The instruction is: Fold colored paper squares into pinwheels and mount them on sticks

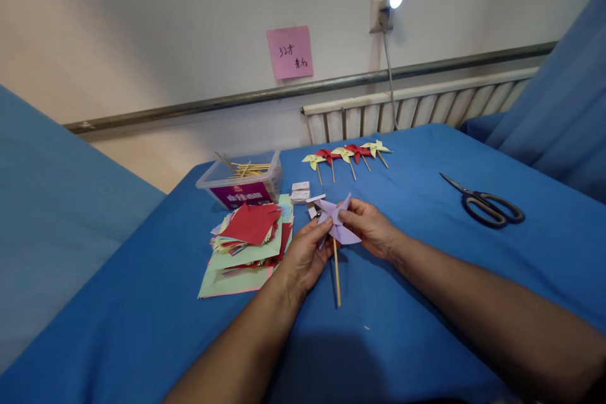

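Note:
A lilac paper pinwheel (pixel 341 227) on a thin wooden stick (pixel 336 278) is held between both hands above the blue table (pixel 426 265). My left hand (pixel 305 255) grips it from the left, thumb and fingers on the paper near the hub. From the right, my right hand (pixel 372 227) pinches the paper blades. The stick hangs down toward me, its lower end near the cloth.
A stack of red, green and yellow paper squares (pixel 249 240) lies left of my hands. Behind it stands a clear tub of wooden sticks (pixel 243 180). Several finished pinwheels (pixel 348 154) lie in a row at the back. Black scissors (pixel 487 205) rest at the right.

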